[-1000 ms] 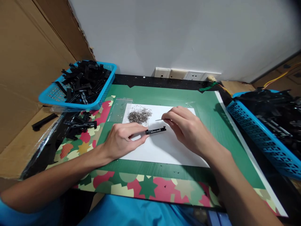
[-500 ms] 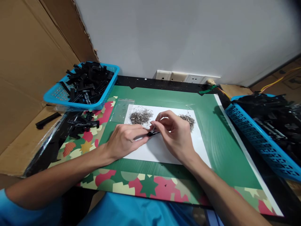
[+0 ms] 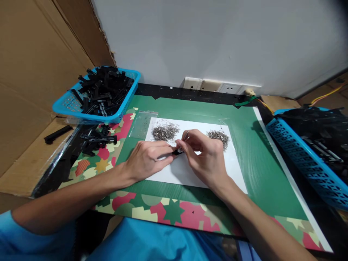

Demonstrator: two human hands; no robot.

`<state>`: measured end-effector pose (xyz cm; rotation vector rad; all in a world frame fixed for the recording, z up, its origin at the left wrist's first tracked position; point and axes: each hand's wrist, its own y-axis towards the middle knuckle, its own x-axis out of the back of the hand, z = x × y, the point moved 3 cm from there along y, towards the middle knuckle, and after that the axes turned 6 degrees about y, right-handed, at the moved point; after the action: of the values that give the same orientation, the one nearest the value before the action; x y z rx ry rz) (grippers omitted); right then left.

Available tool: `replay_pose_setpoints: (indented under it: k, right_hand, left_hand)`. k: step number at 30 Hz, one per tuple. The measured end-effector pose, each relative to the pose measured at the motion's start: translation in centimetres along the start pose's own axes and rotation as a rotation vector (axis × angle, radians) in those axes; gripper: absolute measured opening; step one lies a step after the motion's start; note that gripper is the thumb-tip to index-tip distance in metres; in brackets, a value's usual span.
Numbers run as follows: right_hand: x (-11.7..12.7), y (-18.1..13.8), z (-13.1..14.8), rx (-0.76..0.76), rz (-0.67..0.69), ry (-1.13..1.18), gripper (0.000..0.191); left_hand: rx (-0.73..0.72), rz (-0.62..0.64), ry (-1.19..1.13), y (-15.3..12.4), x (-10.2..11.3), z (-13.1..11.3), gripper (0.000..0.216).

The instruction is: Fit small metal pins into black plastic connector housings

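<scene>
My left hand (image 3: 149,159) is closed, its thumb and fingers pinching one end of a small black plastic part (image 3: 178,152) above the white paper (image 3: 168,174). Just over that part, my right hand (image 3: 205,156) is closed too. A thin silvery tool (image 3: 186,136) pokes out between its thumb and forefinger, and the tip is too small to make out. Behind my hands, a heap of tiny metal pieces, perhaps springs, (image 3: 164,131) lies on the paper's left side. A second heap of tiny metal pieces (image 3: 219,137) lies on its right side.
At the back left stands a blue basket (image 3: 119,116) full of black plastic parts. Loose black parts (image 3: 99,139) lie in front of it. Another blue basket (image 3: 307,161) of black parts is on the right. A clear plastic bag (image 3: 141,125) lies beside the paper on the green mat (image 3: 258,156).
The view has shifted slightly. My right hand has tilted a little, so the silvery tool shows more above its fingers. Both hands still meet at the black part.
</scene>
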<state>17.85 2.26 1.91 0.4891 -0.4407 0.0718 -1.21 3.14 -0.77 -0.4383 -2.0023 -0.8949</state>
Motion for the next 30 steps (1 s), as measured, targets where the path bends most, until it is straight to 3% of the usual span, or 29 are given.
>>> replay_pose_setpoints:
  k: [7, 11, 15, 19, 21, 24, 27, 30]
  right_hand:
    - [-0.6, -0.9, -0.2, 0.045, -0.029, -0.079, 0.008]
    - [-0.5, -0.6, -0.3, 0.013, -0.061, 0.026, 0.007]
    - [1.5, 0.4, -0.3, -0.014, -0.232, 0.182, 0.006]
    - [3.9, 1.0, -1.2, -0.038, -0.350, 0.041, 0.014]
    - [4.2, 1.2, -2.0, -0.069, -0.310, -0.083, 0.018]
    - [2.7, 1.5, -2.8, -0.118, -0.121, -0.254, 0.019]
    - [0.2, 1.6, -3.1, -0.152, 0.072, -0.323, 0.014]
    - [-1.3, 1.4, -3.2, -0.194, 0.126, -0.298, 0.011]
  left_hand:
    - [0.027, 0.016, -0.056, 0.2, 0.1, 0.0, 0.013]
    - [0.026, 0.006, -0.066, 0.4, 0.0, 0.1, 0.009]
    - [0.008, -0.092, -0.077, 0.5, 0.4, -0.2, 0.014]
    - [0.146, -0.189, -0.144, 0.6, 1.1, -0.2, 0.019]
    - [0.286, -0.248, -0.279, 0.6, 1.4, 0.1, 0.021]
    - [0.427, -0.330, -0.579, 0.9, 1.4, 0.9, 0.027]
    - [0.463, -0.355, -0.742, 1.4, 1.3, 1.6, 0.031]
    - [0.463, -0.346, -0.755, 1.7, 1.4, 2.0, 0.028]
